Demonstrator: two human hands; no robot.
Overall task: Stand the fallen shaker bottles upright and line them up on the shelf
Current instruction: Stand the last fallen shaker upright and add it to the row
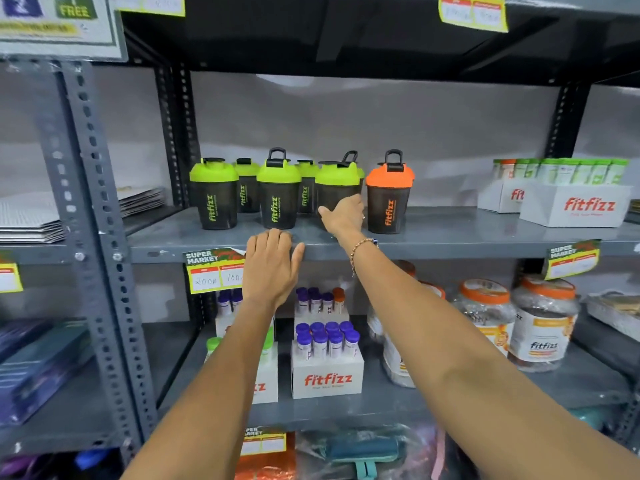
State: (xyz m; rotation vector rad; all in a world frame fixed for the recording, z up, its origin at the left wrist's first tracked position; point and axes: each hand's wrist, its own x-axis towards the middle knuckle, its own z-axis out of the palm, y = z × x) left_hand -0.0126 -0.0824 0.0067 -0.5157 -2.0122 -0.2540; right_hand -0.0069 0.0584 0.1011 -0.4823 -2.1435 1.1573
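Observation:
Several dark shaker bottles stand upright on the grey shelf (pixel 450 233). Green-lidded ones stand at the left (pixel 214 195) and middle (pixel 278 192), with two more behind them. My right hand (pixel 343 214) wraps the lower body of a third front green-lidded bottle (pixel 337 181). An orange-lidded bottle (pixel 389 195) stands just to its right. My left hand (pixel 272 263) lies flat on the shelf's front edge, fingers together, holding nothing. No bottle lies on its side.
White fitfizz boxes (pixel 575 206) with green tubes fill the shelf's right end. Stacked grey sheets (pixel 31 220) lie on the neighbouring rack. Below stand a tube box (pixel 327 375) and orange-lidded jars (pixel 543 327). A perforated upright (pixel 93 202) stands at left.

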